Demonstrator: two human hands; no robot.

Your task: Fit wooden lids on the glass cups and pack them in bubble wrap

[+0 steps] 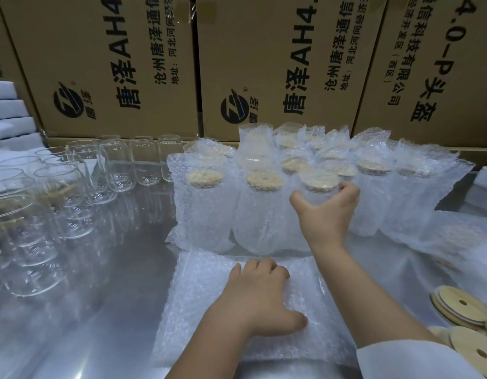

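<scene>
Steel table (113,310) below cardboard boxes (277,50). At one o'clock the right hand (328,214) grips a wrapped cup (317,187) just under its lid. At six the left hand (261,296) rests flat on the bubble wrap (204,302). The cup is likely fragile and slippery, so hold it around the body.

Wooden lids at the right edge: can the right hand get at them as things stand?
Probably not yet: the right hand grips a wrapped cup; otherwise nothing blocks the wooden lids.

The shiny steel bench (122,310) carries bare glass cups (72,203) from 8 to 11 o'clock, upright wrapped cups (206,214) at 12 to 1, flat bubble wrap (209,310) at 6 and wooden lids (461,305) at 4.
</scene>
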